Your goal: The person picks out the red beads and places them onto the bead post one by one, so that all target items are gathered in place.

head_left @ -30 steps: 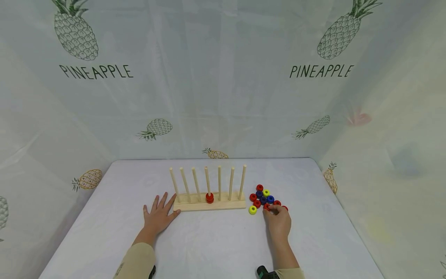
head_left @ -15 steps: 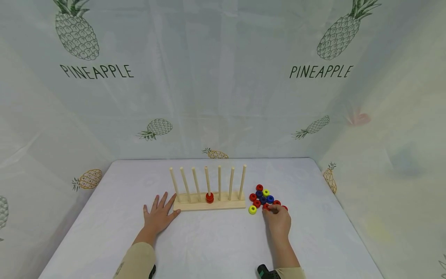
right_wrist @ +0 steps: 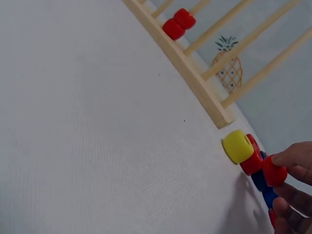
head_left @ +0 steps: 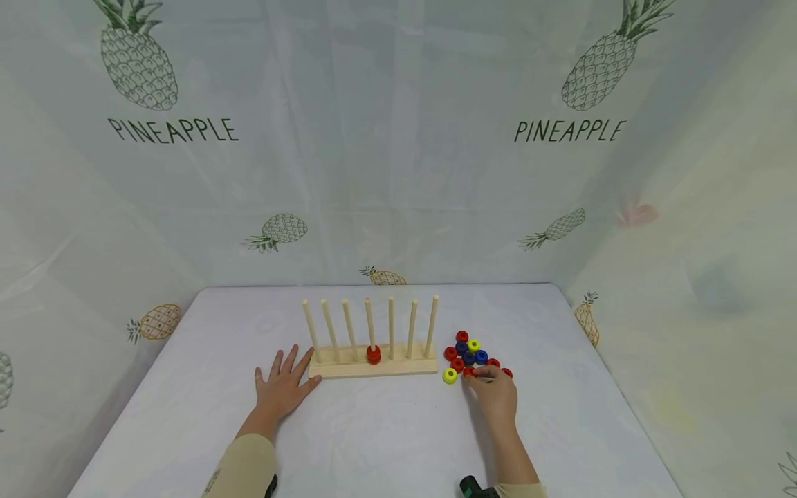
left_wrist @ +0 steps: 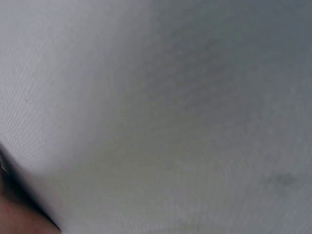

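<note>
My right hand (head_left: 496,398) pinches a red bead (right_wrist: 274,172) between thumb and fingers at the near side of the bead pile. A yellow bead (head_left: 450,375) lies just left of it. On the table, with fingers spread, my left hand (head_left: 280,392) rests by the left end of a wooden peg rack (head_left: 349,369), its thumb and index fingertips at the base. Two red beads (right_wrist: 179,24) are stacked on the rack's middle peg; the other upright pegs are bare. The left wrist view shows mostly white tabletop, with a sliver of skin (left_wrist: 22,217).
Several loose red, blue and yellow beads lie right of the rack, among them a dark blue bead (head_left: 461,347) and a yellow bead (head_left: 474,345). A pineapple-print curtain (head_left: 386,173) hangs behind the white table (head_left: 373,436).
The right hand has shifted slightly left with the red bead, which now shows clearer at the fingertips. My left hand stays in place by the rack.
</note>
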Motion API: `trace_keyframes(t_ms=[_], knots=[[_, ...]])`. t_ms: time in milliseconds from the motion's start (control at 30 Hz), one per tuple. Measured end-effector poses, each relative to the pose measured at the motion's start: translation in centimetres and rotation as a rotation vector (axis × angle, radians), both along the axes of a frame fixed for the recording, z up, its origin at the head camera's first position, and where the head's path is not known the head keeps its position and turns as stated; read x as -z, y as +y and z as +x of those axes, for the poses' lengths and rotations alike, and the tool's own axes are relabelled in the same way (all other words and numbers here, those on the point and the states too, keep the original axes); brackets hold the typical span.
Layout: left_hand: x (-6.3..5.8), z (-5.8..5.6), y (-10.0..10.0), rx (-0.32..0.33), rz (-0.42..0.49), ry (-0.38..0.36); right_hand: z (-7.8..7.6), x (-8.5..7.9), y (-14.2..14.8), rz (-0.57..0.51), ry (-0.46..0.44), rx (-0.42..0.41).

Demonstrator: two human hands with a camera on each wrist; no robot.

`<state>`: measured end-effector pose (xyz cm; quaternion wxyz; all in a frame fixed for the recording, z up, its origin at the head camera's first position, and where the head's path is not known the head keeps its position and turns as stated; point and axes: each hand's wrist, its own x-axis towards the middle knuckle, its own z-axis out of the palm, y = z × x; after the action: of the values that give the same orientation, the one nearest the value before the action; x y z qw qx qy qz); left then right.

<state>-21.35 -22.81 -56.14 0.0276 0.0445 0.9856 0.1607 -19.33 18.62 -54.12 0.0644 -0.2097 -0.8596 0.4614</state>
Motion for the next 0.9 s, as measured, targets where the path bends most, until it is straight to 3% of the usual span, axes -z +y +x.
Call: trace_keyframes(t_ms=[233,567,900], knots=[[0.4,0.0,0.0,-0.001,0.017,0.035,0.1,-0.9,-0.6,-0.009,-0.008,-0.027],[1.0,-0.2,-0.3,0.011,0.021,0.029,0.5,-2.5,-1.4,-0.031,0.024,-0.071],[2.5,-0.8,-1.0,0.016,-0.002,0.069,1.0,-4.3,-2.7,-0.071,0.038,-0.112]])
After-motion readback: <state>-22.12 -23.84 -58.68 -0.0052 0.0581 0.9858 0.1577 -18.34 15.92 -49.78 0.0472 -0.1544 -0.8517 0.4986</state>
